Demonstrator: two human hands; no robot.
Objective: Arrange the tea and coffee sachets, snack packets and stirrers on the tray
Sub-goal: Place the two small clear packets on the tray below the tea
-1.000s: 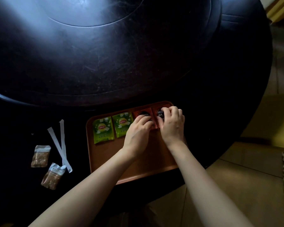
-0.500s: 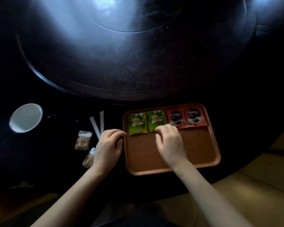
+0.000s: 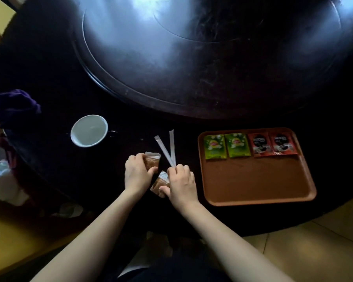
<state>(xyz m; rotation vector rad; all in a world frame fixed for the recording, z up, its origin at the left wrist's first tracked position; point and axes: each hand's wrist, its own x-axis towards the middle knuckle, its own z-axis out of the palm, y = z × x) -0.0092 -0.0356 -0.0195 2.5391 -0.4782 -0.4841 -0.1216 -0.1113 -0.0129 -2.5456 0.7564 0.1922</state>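
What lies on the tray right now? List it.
On the tray, along its far edge: two green tea sachets and two red coffee sachets, side by side. The rest shows bare; whatever lies beneath the sachets is covered.

Dining room — round table [image 3: 192, 94], turntable [image 3: 212, 58]

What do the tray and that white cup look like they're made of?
The tray looks like matte reddish-brown plastic or laminate: even colour, moulded raised rim, rounded corners. The white cup seems glossy ceramic or enamelled metal, with a thin shiny rim; I cannot tell which.
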